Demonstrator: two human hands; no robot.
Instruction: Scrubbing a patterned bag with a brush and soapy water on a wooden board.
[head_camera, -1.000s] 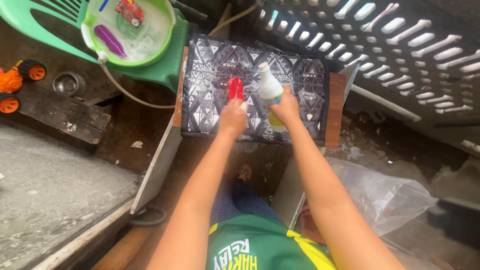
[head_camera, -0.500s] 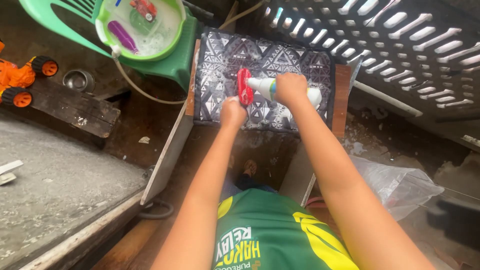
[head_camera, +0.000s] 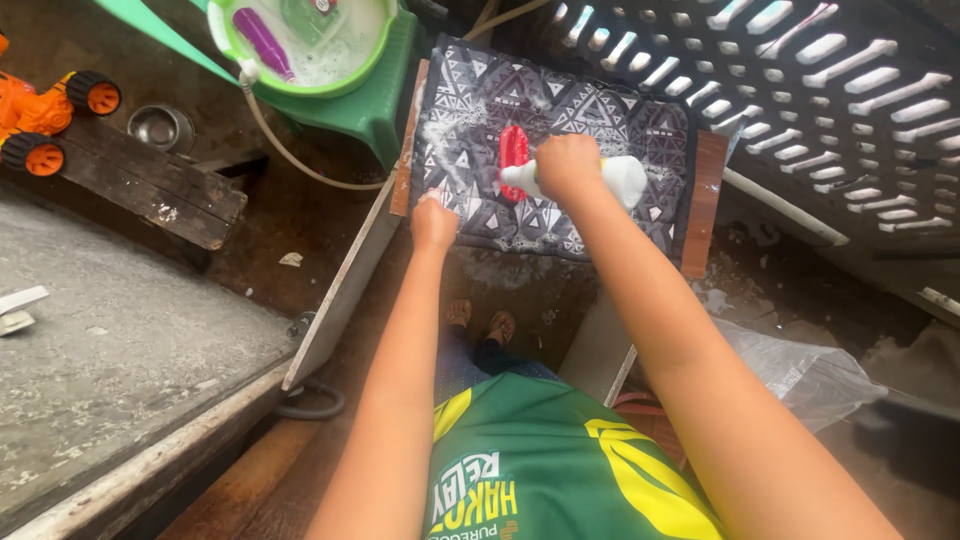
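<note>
A black cloth (head_camera: 600, 110) with a white triangle pattern lies spread and soapy on a brown wooden board (head_camera: 708, 200). A red scrub brush (head_camera: 513, 150) rests on the cloth's middle. My right hand (head_camera: 567, 167) grips a white plastic bottle (head_camera: 618, 178), tipped on its side with its nozzle pointing left at the brush. My left hand (head_camera: 433, 222) presses on the cloth's near left edge, apart from the brush, with nothing in it.
A green basin (head_camera: 310, 45) of soapy water with a purple item stands on a green plastic chair (head_camera: 375, 100) at the back left. A hose (head_camera: 290, 160), metal bowl (head_camera: 162, 127), orange toy truck (head_camera: 45, 105), concrete slab (head_camera: 100, 350), clear plastic bag (head_camera: 800, 375) and white lattice (head_camera: 850, 90) surround the board.
My left hand let go of the red brush and slid left and nearer onto the cloth's edge. The bottle went from upright to lying sideways over the brush.
</note>
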